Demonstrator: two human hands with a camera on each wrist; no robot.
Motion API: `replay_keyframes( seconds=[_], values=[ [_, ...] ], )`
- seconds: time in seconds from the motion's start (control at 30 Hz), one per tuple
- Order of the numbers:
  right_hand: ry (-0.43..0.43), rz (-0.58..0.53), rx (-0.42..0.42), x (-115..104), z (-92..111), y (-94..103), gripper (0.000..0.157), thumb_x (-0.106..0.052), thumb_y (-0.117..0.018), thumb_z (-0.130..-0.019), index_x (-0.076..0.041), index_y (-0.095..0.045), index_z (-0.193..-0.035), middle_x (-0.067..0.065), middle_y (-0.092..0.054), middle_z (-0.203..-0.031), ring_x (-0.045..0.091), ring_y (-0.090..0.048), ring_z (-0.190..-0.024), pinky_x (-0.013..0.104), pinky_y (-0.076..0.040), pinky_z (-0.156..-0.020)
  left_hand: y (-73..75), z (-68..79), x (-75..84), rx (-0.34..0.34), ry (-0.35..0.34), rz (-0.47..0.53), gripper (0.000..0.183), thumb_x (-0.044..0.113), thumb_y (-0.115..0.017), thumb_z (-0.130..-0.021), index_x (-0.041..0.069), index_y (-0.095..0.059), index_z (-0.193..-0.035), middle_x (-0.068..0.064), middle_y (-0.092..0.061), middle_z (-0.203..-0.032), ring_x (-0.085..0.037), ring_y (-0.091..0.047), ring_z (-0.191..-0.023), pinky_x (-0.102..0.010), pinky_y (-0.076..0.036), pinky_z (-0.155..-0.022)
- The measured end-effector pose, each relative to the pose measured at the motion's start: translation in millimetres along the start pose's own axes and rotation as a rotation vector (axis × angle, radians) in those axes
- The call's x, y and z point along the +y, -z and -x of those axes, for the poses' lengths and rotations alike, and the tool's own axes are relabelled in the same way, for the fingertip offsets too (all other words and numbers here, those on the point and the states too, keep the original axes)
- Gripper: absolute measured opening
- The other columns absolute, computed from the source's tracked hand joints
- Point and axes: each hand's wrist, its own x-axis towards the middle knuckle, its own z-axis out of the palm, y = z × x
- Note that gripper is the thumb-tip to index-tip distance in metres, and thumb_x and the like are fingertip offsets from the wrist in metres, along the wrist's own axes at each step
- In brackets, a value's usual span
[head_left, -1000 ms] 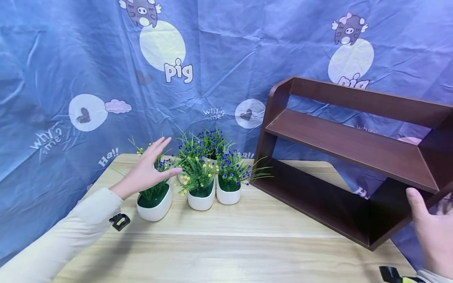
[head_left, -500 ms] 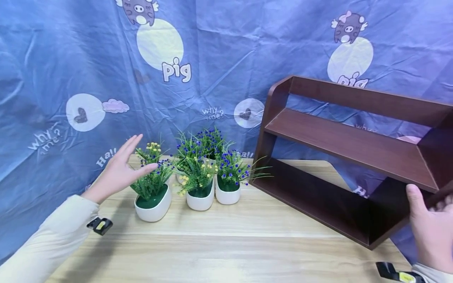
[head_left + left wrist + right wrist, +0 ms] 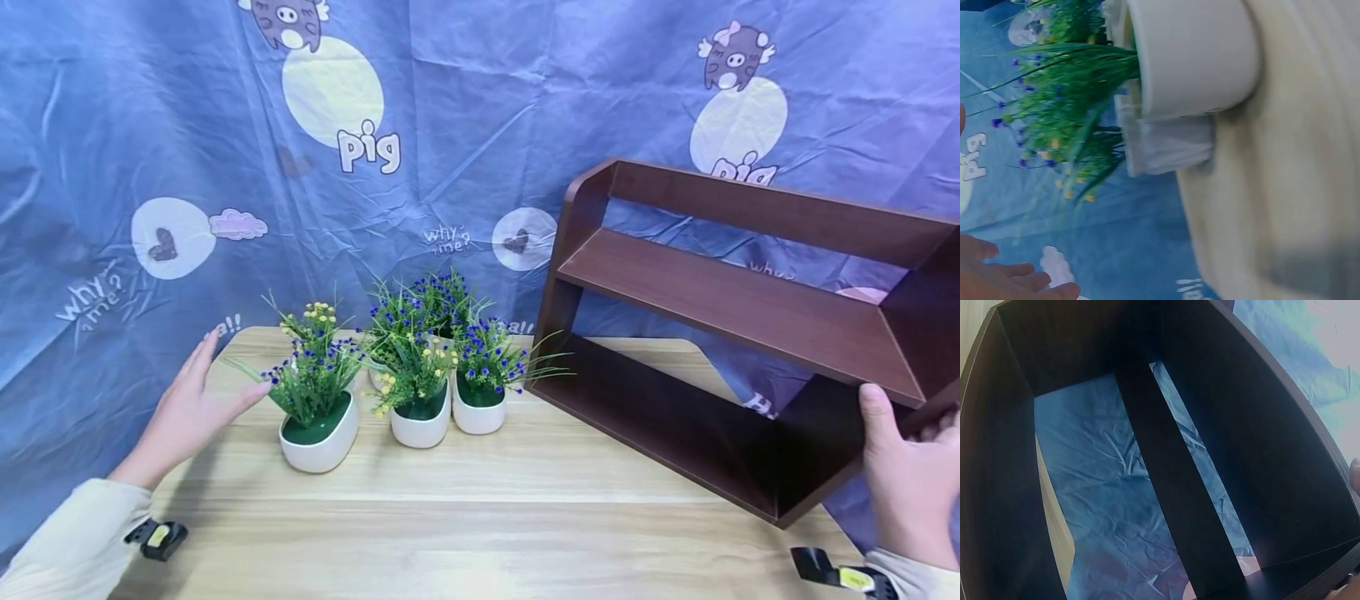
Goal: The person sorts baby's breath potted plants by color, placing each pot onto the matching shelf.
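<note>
My left hand (image 3: 191, 408) hovers left of the nearest potted plant (image 3: 318, 408), fingers straight and thumb spread, with nothing in it. That plant has yellow and blue flowers in a white pot; the left wrist view shows the pot (image 3: 1197, 56) close up, with my fingers (image 3: 1016, 275) apart from it. On the right stands a dark brown two-tier shelf (image 3: 738, 308), turned at an angle. My right hand (image 3: 911, 475) grips its right side panel, thumb on the inner side and fingers round the outside. The shelf's inside (image 3: 1166, 469) fills the right wrist view.
Several more potted plants (image 3: 420, 429) with blue and yellow flowers cluster at the table's middle back, beside the shelf's left end. Long grass blades reach over the lower board. Behind the wooden table (image 3: 480, 533) hangs a blue printed cloth (image 3: 465, 125).
My left hand has moved left and down, away from the nearest potted plant, which now shows fully. The right hand keeps its grip on the shelf.
</note>
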Motion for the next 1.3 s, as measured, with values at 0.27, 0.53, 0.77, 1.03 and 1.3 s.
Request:
replay_keyframes(
  seconds=[0.27,0.53,0.77,1.03,1.3],
  values=[
    [0.052,0.056,0.029,-2,-1,-1.3,0.071,-0.012,-0.064,-0.079,-0.019,-0.025,-0.138,0.003,-0.026,-0.141,0.003,-0.023,-0.126,0.009,-0.015,-0.102,-22.2,20.5,-19.4,-0.064,0.049,0.147,0.102,0.036,-0.063,-0.081,0.016,0.019,-0.139,-0.019,0.008,-0.146,-0.047,0.0,-0.129,-0.065,-0.009,-0.096],
    [0.204,-0.119,-0.018,0,-2,-3.4,0.071,0.005,-0.067,-0.071,-0.018,-0.037,-0.13,0.001,-0.042,-0.127,0.011,-0.033,-0.122,0.009,-0.027,-0.096,-38.2,33.9,-21.9,-0.135,0.147,0.136,0.103,0.042,-0.062,-0.08,0.011,0.016,-0.14,-0.03,0.007,-0.142,-0.059,-0.011,-0.118,-0.069,-0.016,-0.09],
    [0.349,0.045,-0.006,-1,-3,-3.8,0.071,0.007,-0.066,-0.07,-0.017,-0.037,-0.131,0.002,-0.044,-0.128,0.012,-0.037,-0.119,0.01,-0.028,-0.095,-60.6,39.1,-17.9,-0.2,0.169,0.166,0.106,0.043,-0.064,-0.078,0.009,0.015,-0.14,-0.036,0.001,-0.139,-0.055,-0.011,-0.122,-0.067,-0.017,-0.092],
    [0.386,-0.068,-0.028,-2,-2,-6.9,0.068,0.012,-0.066,-0.068,-0.012,-0.042,-0.127,0.007,-0.047,-0.124,0.018,-0.04,-0.116,0.013,-0.032,-0.095,-78.6,44.5,-15.8,-0.196,0.167,0.191,0.107,0.038,-0.068,-0.075,0.003,0.008,-0.141,-0.036,-0.006,-0.139,-0.054,-0.019,-0.121,-0.062,-0.021,-0.095],
    [0.389,-0.055,-0.018,-2,-2,-7.4,0.067,0.013,-0.066,-0.067,-0.011,-0.043,-0.126,0.007,-0.048,-0.123,0.017,-0.042,-0.115,0.013,-0.032,-0.094,-89.9,46.1,-14.1,-0.178,0.194,0.233,0.107,0.038,-0.07,-0.074,0.004,0.006,-0.142,-0.035,-0.012,-0.138,-0.049,-0.021,-0.124,-0.056,-0.02,-0.099]
  ],
)
